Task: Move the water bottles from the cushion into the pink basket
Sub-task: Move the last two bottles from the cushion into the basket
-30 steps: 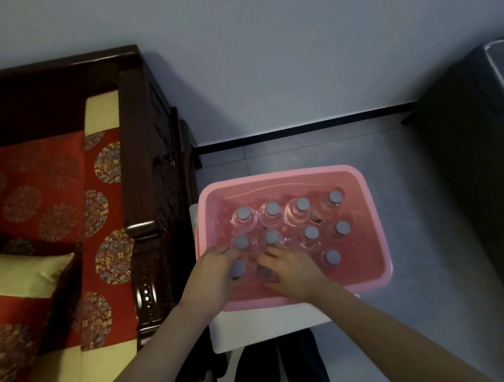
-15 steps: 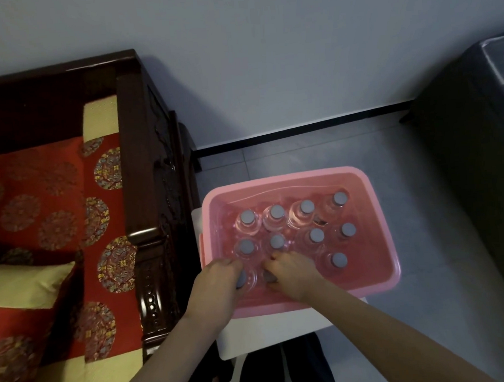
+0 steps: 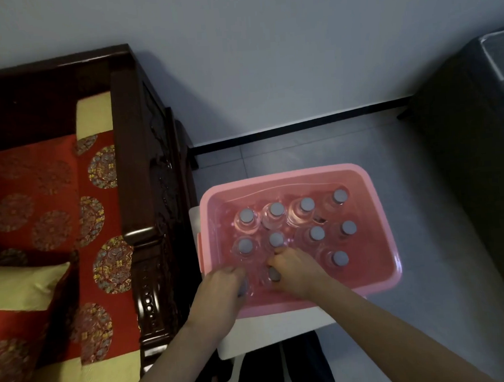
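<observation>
Both bare forearms reach forward from the lower edge and converge. The left hand (image 3: 218,293) is knuckles-up, its fingers curled down round the left bottle (image 3: 243,287). The right hand (image 3: 298,272) is near it but not touching, with its fingers curled round the right bottle (image 3: 274,274).

No text, label, brand or number can be read anywhere; the water bottles (image 3: 306,214) in the pink basket (image 3: 385,212) show only plain grey caps.
</observation>
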Tool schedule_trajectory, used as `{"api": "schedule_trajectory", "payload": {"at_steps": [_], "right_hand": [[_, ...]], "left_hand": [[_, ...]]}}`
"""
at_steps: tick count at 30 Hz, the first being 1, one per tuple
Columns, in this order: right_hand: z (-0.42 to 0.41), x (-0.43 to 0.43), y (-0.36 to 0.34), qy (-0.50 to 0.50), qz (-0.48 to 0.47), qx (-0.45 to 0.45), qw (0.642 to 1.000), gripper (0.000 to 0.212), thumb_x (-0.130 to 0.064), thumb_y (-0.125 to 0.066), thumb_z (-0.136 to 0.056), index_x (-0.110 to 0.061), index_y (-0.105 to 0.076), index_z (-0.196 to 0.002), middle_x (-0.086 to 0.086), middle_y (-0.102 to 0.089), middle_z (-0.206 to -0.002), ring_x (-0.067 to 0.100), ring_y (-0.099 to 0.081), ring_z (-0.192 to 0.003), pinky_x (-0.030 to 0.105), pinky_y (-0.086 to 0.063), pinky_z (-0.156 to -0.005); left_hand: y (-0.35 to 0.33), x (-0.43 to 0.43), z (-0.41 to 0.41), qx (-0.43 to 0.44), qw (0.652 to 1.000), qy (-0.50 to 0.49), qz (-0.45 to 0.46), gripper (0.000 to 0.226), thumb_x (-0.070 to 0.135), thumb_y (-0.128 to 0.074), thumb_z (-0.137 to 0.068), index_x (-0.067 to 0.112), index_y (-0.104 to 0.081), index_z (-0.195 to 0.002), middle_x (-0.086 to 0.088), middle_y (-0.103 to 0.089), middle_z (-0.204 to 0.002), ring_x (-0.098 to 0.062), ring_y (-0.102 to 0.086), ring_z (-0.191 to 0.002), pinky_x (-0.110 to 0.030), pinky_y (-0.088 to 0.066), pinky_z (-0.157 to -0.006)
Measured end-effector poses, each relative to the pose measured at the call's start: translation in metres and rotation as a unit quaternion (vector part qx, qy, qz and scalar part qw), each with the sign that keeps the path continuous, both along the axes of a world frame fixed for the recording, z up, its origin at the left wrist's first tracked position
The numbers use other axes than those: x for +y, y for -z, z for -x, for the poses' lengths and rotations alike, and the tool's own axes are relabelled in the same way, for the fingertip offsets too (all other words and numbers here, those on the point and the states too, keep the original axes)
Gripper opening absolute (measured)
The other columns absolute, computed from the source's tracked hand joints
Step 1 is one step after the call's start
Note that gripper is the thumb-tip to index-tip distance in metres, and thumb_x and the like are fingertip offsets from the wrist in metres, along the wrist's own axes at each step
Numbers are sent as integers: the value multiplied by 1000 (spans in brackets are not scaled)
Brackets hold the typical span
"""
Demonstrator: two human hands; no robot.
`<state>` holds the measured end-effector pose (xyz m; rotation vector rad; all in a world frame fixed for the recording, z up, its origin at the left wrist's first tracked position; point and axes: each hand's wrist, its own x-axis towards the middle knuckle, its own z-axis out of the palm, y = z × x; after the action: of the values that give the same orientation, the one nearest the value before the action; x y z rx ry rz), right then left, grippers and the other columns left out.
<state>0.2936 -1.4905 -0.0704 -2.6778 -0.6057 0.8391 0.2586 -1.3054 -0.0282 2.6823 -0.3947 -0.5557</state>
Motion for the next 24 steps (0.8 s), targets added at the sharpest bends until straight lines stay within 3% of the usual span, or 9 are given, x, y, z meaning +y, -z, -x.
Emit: {"api": "schedule_trajectory", "payload": {"at_steps": [3, 7, 10, 15, 19, 24], "right_hand": [[0, -1, 0, 2, -2, 6, 1000, 20, -19, -63, -78, -5, -65, -92, 13, -63, -99, 34, -62, -89, 34, -44, -63], [5, -8, 3, 6, -1, 19, 1000, 17, -12, -61, -76, -9, -65, -93, 12, -62, -100, 35, -62, -91, 35, -43, -64], [7, -9, 4, 10, 4, 23, 1000, 19, -12, -60, -76, -11, -65, -95, 10, -61, -100, 34, -61, -92, 38, -47, -67], [8, -11, 9, 16, -6, 16, 1000, 20, -11, -60, -74, -9, -63, -93, 11, -61, -99, 35, -61, -91, 39, -49, -66], [12, -16, 14, 5, -12, -3, 1000, 32, -9, -58, -76, -10, -61, -107, 9, -59, -104, 34, -60, -96, 39, -47, -66], [13, -16, 15, 8, -13, -9, 1000, 27, -9, -58, -75, -9, -61, -102, 9, -59, -106, 37, -60, -97, 40, -47, -66]], "left_hand": [[4, -3, -6, 22, 999, 1, -24, 11, 8, -63, -75, 14, -54, -75, -4, -59, -76, -27, -58, -76, -36, -42, -63], [13, -10, -11, 46, 997, 16, -62, 21, 6, -57, -80, 21, -43, -77, -1, -53, -79, -28, -59, -85, -34, -36, -65], [21, -12, -16, 66, 995, 18, -71, 24, 1, -57, -76, 22, -44, -77, -7, -64, -88, -30, -61, -88, -34, -36, -66], [31, -17, -23, 88, 990, 44, -101, 17, 2, -56, -77, 17, -57, -87, -10, -66, -98, -33, -61, -97, -37, -40, -73], [44, -16, -22, 98, 987, 56, -113, 17, 2, -57, -76, 14, -58, -88, -11, -65, -100, -34, -61, -97, -41, -44, -78], [53, -19, -24, 108, 986, 55, -117, 16, 1, -56, -74, 12, -60, -84, -13, -67, -97, -34, -62, -94, -42, -46, -76]]}}
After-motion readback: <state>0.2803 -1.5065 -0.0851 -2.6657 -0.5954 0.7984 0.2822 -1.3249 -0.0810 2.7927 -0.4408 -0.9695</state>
